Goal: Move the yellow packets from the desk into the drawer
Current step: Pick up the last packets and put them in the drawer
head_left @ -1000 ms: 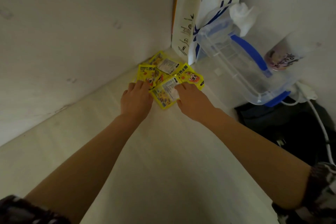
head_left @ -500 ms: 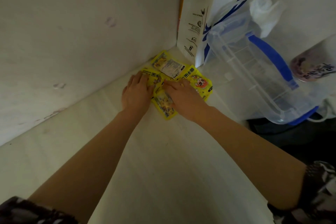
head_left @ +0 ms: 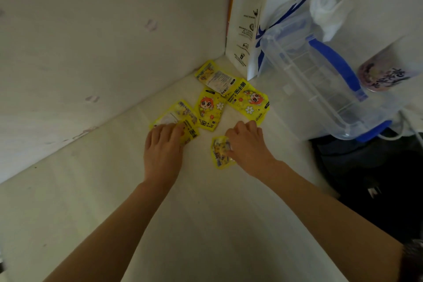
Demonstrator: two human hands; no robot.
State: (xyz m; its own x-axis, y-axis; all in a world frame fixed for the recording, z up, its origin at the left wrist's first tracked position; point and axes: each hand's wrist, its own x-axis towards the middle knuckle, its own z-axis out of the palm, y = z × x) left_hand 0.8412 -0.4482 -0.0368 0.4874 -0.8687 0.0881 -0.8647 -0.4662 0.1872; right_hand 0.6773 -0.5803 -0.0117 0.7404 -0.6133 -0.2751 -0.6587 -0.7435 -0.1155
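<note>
Gathering yellow packets (head_left: 209, 107) scattered at the desk's (head_left: 206, 224) far corner, the left hand (head_left: 163, 151) presses straight fingers on one while the right hand (head_left: 248, 144) pinches another, so these slick, overlapping packets could slip free when lifted.

White paper bag (head_left: 254, 18) stands upright in the back corner, "coffee" printed in dark letters, blue graphic on its face. Clear plastic container (head_left: 320, 80) with blue handle (head_left: 334, 62) lies tilted just in front of the bag, overlapping it. Crumpled white tissue (head_left: 329, 14) sits at the container's top end. Purple-patterned cup (head_left: 384, 73) to its right. White cable (head_left: 398, 135) and dark bag (head_left: 377, 178) below the container, at the counter's right edge.
</note>
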